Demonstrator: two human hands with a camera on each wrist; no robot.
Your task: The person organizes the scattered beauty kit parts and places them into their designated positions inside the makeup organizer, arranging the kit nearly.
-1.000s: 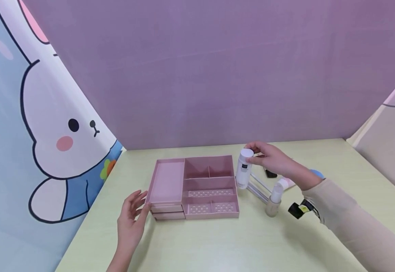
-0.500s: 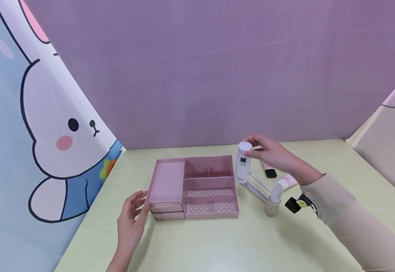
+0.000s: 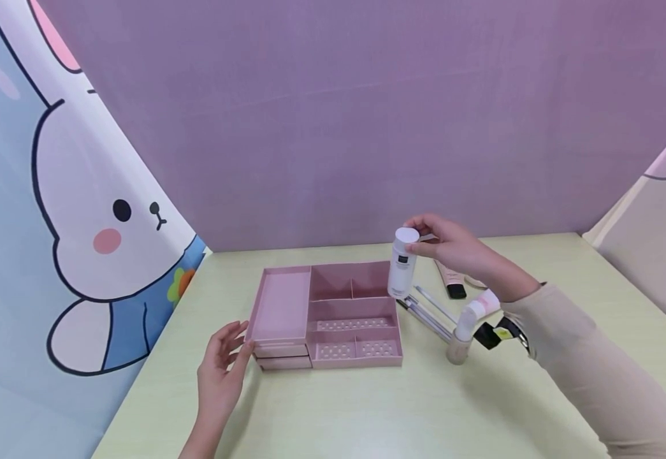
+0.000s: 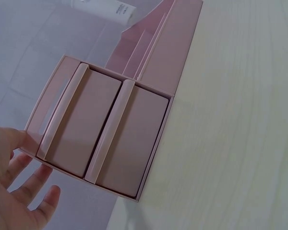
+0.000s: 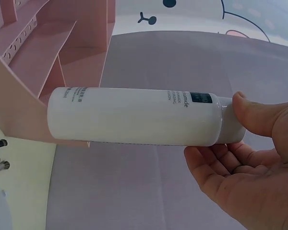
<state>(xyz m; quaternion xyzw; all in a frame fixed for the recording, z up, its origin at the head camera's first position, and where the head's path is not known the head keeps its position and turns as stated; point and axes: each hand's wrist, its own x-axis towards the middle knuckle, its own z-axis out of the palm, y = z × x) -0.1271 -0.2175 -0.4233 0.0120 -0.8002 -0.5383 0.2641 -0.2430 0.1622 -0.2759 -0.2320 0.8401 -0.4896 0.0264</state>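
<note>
My right hand (image 3: pixel 450 245) pinches a white lotion bottle (image 3: pixel 401 275) by its cap, thumb on one side and fingers on the other. Held upright, the bottle overlaps the back right corner of a pink desktop organizer (image 3: pixel 281 303) in the head view. Its printed label and dark square show in the right wrist view, where the bottle (image 5: pixel 134 117) lies across the organizer's side wall. At the organizer's front left corner rests my left hand (image 3: pixel 222 370), fingers loosely bent. The left wrist view shows its thumb at the edge beside two drawers (image 4: pixel 129 139).
Right of the organizer lie several thin brushes or pencils (image 3: pixel 427 319). A small beige bottle with a white top (image 3: pixel 460 341) stands in front of them. Behind are a pink tube with a black cap (image 3: pixel 454 284) and a white-and-pink tube (image 3: pixel 486 304).
The right hand has lifted the lotion bottle and carried it back and slightly left, closer over the organizer's back right corner. The left hand has stayed at the front left corner.
</note>
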